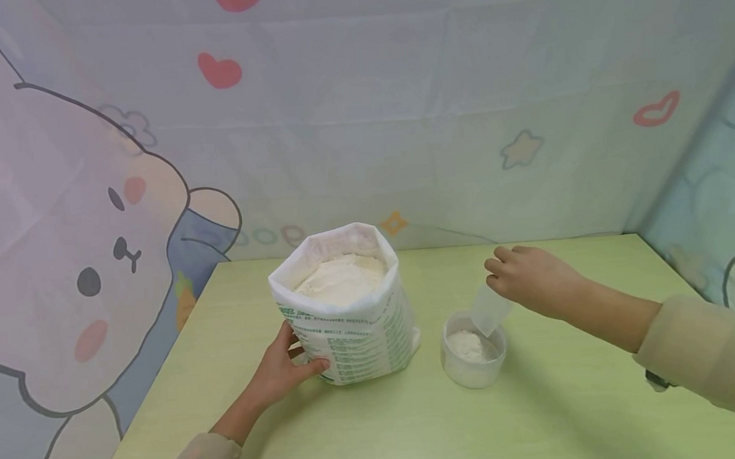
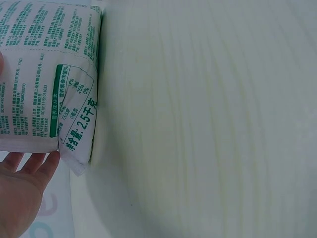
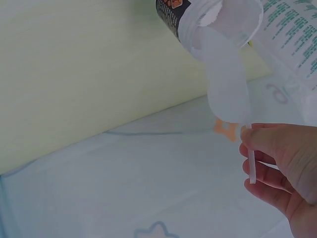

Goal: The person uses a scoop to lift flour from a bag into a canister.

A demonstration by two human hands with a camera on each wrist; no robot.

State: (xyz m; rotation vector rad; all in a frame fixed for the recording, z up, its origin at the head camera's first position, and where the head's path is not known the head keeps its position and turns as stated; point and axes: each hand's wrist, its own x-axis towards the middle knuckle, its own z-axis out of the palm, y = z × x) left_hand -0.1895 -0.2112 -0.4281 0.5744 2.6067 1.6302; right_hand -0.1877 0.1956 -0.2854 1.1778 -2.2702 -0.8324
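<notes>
A white flour bag (image 1: 360,343) with green print stands with its top wide, pale flour (image 1: 345,278) heaped inside. My left hand (image 1: 281,370) grips its lower left side, thumb on the printed front and fingers round the edge. Right of the bag is a small clear tub (image 1: 472,372) with some flour in it. Above the tub, my right hand (image 1: 532,280) pinches the thin handle of a translucent plastic scoop (image 1: 491,310). The scoop is tilted steeply, its lower end at the tub's mouth. In the right wrist view a dark label (image 3: 173,12) shows on the tub.
The pale green table (image 1: 596,397) carries the bag and tub close together near its middle. Behind it hangs a cloth backdrop (image 1: 364,154) printed with hearts, stars and a large cartoon animal, and another cloth (image 1: 723,193) borders the right side.
</notes>
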